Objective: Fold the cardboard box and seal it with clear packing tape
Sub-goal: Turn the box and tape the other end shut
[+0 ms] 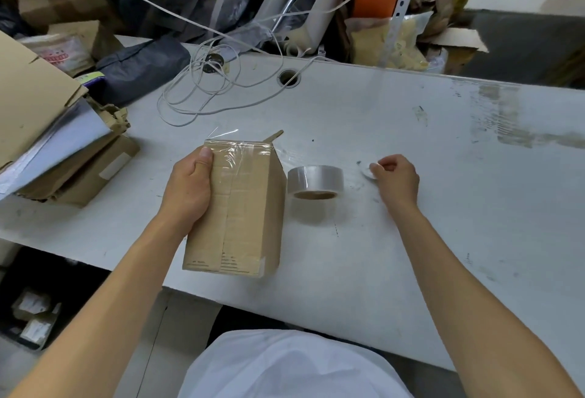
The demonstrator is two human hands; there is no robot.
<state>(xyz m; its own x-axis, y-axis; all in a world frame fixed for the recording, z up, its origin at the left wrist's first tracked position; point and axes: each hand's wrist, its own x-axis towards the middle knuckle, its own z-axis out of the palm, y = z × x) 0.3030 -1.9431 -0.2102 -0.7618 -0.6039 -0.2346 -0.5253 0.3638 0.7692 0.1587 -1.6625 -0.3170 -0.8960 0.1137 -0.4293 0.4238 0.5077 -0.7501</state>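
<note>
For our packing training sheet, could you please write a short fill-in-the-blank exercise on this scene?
1. The left hand grips the cardboard ____.
2. The roll of clear tape lies on the table to the ____ of the box.
3. The right hand touches a small ____ disc with its fingers.
4. A loose white ____ lies coiled behind the box.

Missing words: box; right; white; cable
</note>
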